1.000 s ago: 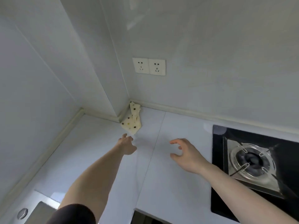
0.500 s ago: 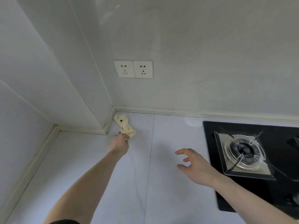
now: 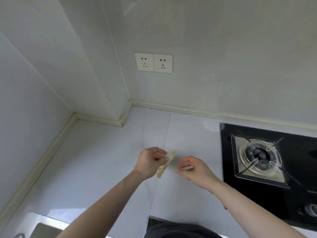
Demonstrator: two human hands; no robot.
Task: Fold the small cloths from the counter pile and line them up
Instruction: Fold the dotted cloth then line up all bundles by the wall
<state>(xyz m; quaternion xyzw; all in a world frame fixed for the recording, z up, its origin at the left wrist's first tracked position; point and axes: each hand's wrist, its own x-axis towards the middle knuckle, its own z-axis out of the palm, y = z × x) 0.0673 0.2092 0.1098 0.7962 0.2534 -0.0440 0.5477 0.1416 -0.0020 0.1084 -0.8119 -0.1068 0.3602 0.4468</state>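
Soft even daylight; blurred, edge-warped

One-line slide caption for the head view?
Left hand pinches a yellow cloth above the counter; right hand reaches toward it.

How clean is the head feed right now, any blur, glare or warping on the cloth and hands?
Head view: the cloth pinched in the left hand is motion-smeared, its dots barely legible; the right hand is slightly soft; wide-angle bending curves the wall edges; soft glare patches on the counter and upper wall; lighting even, shadows faint.
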